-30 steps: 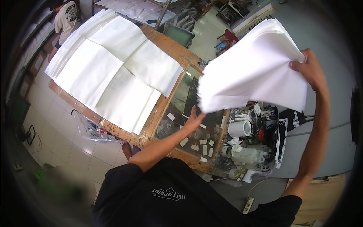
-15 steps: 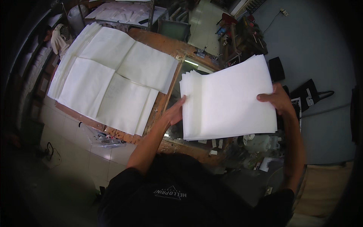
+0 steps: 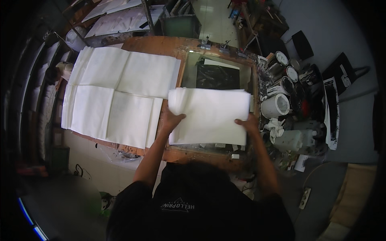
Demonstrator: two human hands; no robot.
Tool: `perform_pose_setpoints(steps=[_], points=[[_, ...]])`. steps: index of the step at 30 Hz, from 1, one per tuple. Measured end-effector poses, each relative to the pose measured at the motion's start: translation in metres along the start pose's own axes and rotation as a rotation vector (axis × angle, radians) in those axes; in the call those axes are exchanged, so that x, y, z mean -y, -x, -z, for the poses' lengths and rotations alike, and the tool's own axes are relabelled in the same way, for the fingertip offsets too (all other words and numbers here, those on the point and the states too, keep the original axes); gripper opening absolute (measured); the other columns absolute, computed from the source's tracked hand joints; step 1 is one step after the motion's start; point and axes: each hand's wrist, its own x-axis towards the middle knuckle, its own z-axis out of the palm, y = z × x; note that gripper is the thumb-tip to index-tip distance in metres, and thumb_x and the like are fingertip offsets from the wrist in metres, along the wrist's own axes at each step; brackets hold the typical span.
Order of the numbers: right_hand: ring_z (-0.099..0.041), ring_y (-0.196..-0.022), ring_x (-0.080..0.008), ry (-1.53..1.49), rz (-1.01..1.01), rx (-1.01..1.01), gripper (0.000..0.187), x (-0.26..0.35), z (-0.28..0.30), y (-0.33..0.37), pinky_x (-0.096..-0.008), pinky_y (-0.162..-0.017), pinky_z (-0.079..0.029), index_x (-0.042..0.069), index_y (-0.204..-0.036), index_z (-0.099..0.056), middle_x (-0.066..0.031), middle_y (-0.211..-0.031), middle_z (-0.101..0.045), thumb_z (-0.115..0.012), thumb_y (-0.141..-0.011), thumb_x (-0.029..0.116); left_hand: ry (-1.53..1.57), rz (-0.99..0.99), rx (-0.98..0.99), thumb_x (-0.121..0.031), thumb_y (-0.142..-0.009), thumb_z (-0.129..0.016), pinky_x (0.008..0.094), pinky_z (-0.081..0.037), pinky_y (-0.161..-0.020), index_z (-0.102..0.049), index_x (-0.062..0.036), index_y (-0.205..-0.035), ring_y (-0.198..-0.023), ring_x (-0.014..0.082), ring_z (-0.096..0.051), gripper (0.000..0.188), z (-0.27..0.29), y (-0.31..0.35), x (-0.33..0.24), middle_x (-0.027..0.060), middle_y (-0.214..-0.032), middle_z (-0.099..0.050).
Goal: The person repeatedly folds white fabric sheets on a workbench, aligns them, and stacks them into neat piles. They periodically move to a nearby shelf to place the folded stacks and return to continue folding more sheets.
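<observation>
A stack of white, fabric-like sheets is held level over the near part of a glass panel set in the wooden table. My left hand grips the stack's left side, thumb on top. At its right side my right hand holds on the same way; the fingers of both hands are partly hidden under the sheets. Whether the stack touches the glass I cannot tell. Left of it, more white sheets lie in overlapping piles. A black rectangle shows on the glass beyond the stack.
Metal clamps stand along the table's far edge. To the right are a white bucket, several open cans and a translucent jug. A black bag is by the grey wall. Shelving runs along the left.
Both hands have brought the stack left and lower, from a tilted position to nearly level over the glass. The view has shifted, showing the cans and bucket at right.
</observation>
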Motion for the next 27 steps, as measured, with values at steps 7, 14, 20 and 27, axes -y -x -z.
perform_pose_setpoints(steps=[7, 14, 20, 27], points=[[-0.073, -0.09, -0.0338, 0.499, 0.009, -0.514, 0.034, -0.012, -0.079, -0.002, -0.0427, -0.081, -0.055, 0.0, -0.105, -0.07, -0.0207, -0.096, -0.073, -0.075, -0.088, 0.028, -0.112, -0.053, -0.068, -0.013, -0.069, -0.078, 0.0461, -0.034, -0.118, -0.014, 0.0067, -0.157, -0.143, 0.0452, -0.037, 0.111, -0.011, -0.008, 0.021, 0.0338, -0.155, -0.033], [-0.067, -0.094, -0.0254, -0.321, 0.133, -0.58, 0.033, 0.08, -0.043, 0.067, -0.0394, -0.087, -0.051, 0.001, -0.12, -0.063, -0.0155, -0.1, -0.07, -0.065, -0.097, 0.024, -0.034, -0.389, -0.303, -0.013, -0.069, -0.076, 0.0504, -0.025, -0.122, 0.003, 0.0079, -0.158, -0.146, 0.049, -0.028, 0.121, 0.017, 0.058, -0.048, 0.0369, -0.156, -0.022], [-0.067, -0.097, -0.0241, -0.306, 0.216, -0.581, 0.03, 0.035, -0.059, 0.03, -0.0366, -0.089, -0.051, -0.006, -0.112, -0.065, -0.015, -0.104, -0.071, -0.07, -0.095, 0.018, 0.093, -0.407, -0.12, -0.021, -0.069, -0.08, 0.0498, -0.024, -0.121, 0.011, 0.0072, -0.157, -0.145, 0.0448, -0.026, 0.129, 0.003, 0.054, -0.016, 0.0354, -0.156, -0.017], [-0.073, -0.087, -0.0327, 0.024, 0.261, -0.697, 0.028, 0.055, -0.047, 0.026, -0.0418, -0.082, -0.055, -0.003, -0.109, -0.074, -0.0228, -0.096, -0.075, -0.073, -0.091, 0.019, 0.24, -0.402, -0.336, -0.016, -0.077, -0.075, 0.0485, -0.023, -0.122, -0.002, 0.0085, -0.157, -0.143, 0.0417, -0.031, 0.111, -0.008, 0.02, -0.024, 0.0331, -0.152, -0.028]])
